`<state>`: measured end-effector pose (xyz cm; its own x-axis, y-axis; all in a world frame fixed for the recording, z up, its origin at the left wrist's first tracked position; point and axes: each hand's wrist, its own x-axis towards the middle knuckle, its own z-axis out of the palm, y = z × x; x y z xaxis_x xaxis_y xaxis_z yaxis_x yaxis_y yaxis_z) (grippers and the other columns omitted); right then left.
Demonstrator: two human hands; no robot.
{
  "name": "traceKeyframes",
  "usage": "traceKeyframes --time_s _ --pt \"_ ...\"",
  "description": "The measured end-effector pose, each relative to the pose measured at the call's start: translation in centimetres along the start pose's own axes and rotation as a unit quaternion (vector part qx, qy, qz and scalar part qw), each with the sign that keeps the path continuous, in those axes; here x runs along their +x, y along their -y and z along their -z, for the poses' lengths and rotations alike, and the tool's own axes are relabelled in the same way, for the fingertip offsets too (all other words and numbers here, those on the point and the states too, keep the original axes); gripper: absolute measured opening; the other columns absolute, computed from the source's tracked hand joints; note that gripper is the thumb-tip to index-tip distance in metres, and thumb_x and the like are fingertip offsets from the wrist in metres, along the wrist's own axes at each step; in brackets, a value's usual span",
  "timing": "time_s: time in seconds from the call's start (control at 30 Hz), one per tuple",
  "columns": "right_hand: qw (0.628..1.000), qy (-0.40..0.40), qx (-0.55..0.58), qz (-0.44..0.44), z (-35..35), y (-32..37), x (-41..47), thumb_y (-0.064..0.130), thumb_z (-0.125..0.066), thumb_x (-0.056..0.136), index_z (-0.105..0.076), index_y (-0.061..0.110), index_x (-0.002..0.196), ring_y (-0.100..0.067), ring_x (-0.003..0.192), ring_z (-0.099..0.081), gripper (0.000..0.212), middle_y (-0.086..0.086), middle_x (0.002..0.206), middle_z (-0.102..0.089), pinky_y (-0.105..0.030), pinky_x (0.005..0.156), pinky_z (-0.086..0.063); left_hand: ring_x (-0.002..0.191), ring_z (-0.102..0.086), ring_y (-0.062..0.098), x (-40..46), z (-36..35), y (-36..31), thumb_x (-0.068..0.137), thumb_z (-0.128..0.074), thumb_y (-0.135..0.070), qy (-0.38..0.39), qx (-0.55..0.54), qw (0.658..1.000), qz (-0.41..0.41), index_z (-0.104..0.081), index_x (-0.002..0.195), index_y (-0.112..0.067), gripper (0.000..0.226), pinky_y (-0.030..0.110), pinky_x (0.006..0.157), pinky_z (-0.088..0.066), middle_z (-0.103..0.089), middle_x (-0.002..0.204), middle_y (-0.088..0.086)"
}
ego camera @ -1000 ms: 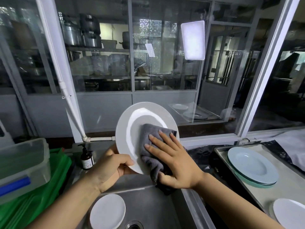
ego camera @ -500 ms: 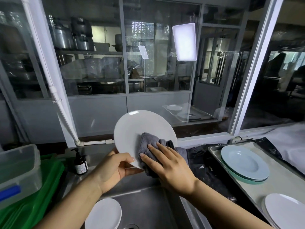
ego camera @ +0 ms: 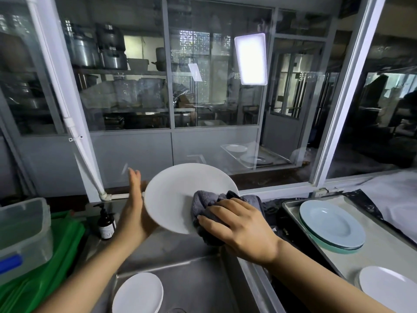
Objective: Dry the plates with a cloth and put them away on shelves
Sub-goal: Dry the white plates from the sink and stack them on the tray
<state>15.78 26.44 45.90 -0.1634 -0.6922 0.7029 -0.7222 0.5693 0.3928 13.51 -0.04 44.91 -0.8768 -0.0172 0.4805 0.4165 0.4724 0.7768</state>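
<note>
Nearest, a white plate lies in the sink, waiting its turn. To the right, a tray on the bench holds another white plate at its near end and a stack of pale blue plates toward its far end.

Above the sink, the right hand has its fingers curled round a bunched grey cloth, pressing it on the lower right rim of the plate being dried. That plate is tilted, its smooth face toward the camera. The left hand is spread flat with straight fingers against the left rim, propping rather than gripping.

To do this step well, the plate probably needs a firmer hold: a flat palm on a wet rim could let it slip into the sink. Wiping round the rim while turning the plate should cover both faces.

Beyond, a soap bottle stands at the sink's far left corner.
</note>
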Motion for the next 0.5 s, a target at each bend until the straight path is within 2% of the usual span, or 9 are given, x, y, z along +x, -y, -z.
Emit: traceKeyframes --time_s 0.07,0.1,0.17,0.2,0.27,0.33,0.4,0.43,0.5 --pt "1.000 -0.004 -0.002 0.011 0.2 -0.2 -0.1 0.016 -0.058 0.097 -0.057 0.017 0.123 -0.030 0.089 -0.064 0.026 -0.008 0.106 -0.068 -0.039 0.074 -0.051 0.133 -0.046 0.008 0.5 1.0 0.7 0.085 -0.059 -0.063 -0.038 0.149 0.982 -0.109 -0.049 0.138 -0.042 0.058 0.040 0.117 -0.028 -0.050 0.145 -0.007" --pt "1.000 -0.006 0.001 0.014 0.3 -0.4 -0.1 0.018 -0.057 0.097 -0.057 0.017 0.123 -0.029 0.090 -0.064 0.026 -0.008 0.108 -0.068 -0.039 0.076 -0.052 0.137 -0.043 0.017 0.7 1.5 0.7 0.088 -0.068 -0.040 -0.024 0.187 0.967 -0.174 -0.056 0.135 -0.033 0.050 0.041 0.118 -0.024 -0.050 0.145 0.002" --pt "1.000 -0.006 0.002 0.015 0.4 -1.0 -0.5 0.020 -0.057 0.097 -0.056 0.017 0.126 -0.030 0.096 -0.065 0.029 -0.009 0.113 -0.068 -0.039 0.080 -0.052 0.137 -0.042 0.026 1.7 1.9 0.6 0.083 -0.072 -0.007 0.006 0.308 0.904 -0.297 -0.068 0.122 -0.020 0.042 0.047 0.118 -0.021 -0.058 0.136 0.001" --pt "1.000 -0.003 0.004 0.006 0.4 -1.4 -0.7 0.019 -0.057 0.096 -0.055 0.017 0.129 -0.031 0.102 -0.064 0.033 -0.010 0.117 -0.067 -0.039 0.085 -0.052 0.133 -0.047 0.024 2.0 2.1 0.9 0.086 -0.067 -0.011 0.047 0.304 0.898 -0.314 -0.071 0.116 -0.021 0.032 0.048 0.117 -0.023 -0.063 0.129 -0.002" --pt "0.998 -0.011 0.029 -0.047 0.2 -2.1 -0.8 0.014 -0.061 0.091 -0.051 0.017 0.136 -0.032 0.116 -0.059 0.046 -0.012 0.129 -0.061 -0.041 0.097 -0.048 0.116 -0.061 0.011 1.4 2.1 0.5 0.084 -0.066 -0.035 0.111 0.218 0.938 -0.248 -0.073 0.106 -0.040 0.024 0.038 0.107 -0.037 -0.072 0.111 -0.010" --pt "0.984 -0.046 0.092 -0.144 -0.4 -2.9 -0.5 0.009 -0.062 0.086 -0.046 0.017 0.139 -0.028 0.125 -0.052 0.056 -0.010 0.137 -0.053 -0.037 0.105 -0.043 0.074 -0.068 0.006 0.3 1.2 -1.1 0.068 -0.076 -0.045 0.089 0.151 0.983 -0.059 -0.075 0.083 -0.043 0.015 0.027 0.070 -0.050 -0.074 0.074 -0.013" --pt "0.956 -0.068 0.156 -0.238 -0.9 -3.6 0.2 0.004 -0.063 0.078 -0.042 0.023 0.140 -0.021 0.130 -0.047 0.068 -0.003 0.141 -0.047 -0.033 0.106 -0.040 0.041 -0.043 0.008 -0.2 -0.1 -2.0 0.062 -0.086 -0.043 0.046 0.124 0.988 0.075 -0.060 0.052 -0.011 0.042 0.026 0.044 -0.031 -0.051 0.041 -0.008" --pt "0.946 -0.064 0.179 -0.262 -1.2 -3.7 0.6 0.001 -0.065 0.074 -0.040 0.026 0.141 -0.019 0.132 -0.044 0.076 0.000 0.144 -0.045 -0.033 0.106 -0.038 0.037 -0.032 0.006 -0.7 -0.8 -2.7 0.063 -0.089 -0.034 0.037 0.101 0.988 0.115 -0.048 0.043 -0.010 0.052 0.024 0.041 -0.023 -0.040 0.035 -0.008" --pt "0.939 -0.048 0.210 -0.269 -2.1 -3.3 1.4 0.001 -0.067 0.073 -0.035 0.031 0.143 -0.016 0.140 -0.034 0.083 0.003 0.150 -0.037 -0.034 0.111 -0.032 0.033 -0.031 0.003 -1.1 -2.0 -3.9 0.067 -0.088 -0.018 0.031 0.045 0.991 0.122 -0.048 0.044 -0.012 0.046 0.019 0.040 -0.025 -0.041 0.034 -0.009"
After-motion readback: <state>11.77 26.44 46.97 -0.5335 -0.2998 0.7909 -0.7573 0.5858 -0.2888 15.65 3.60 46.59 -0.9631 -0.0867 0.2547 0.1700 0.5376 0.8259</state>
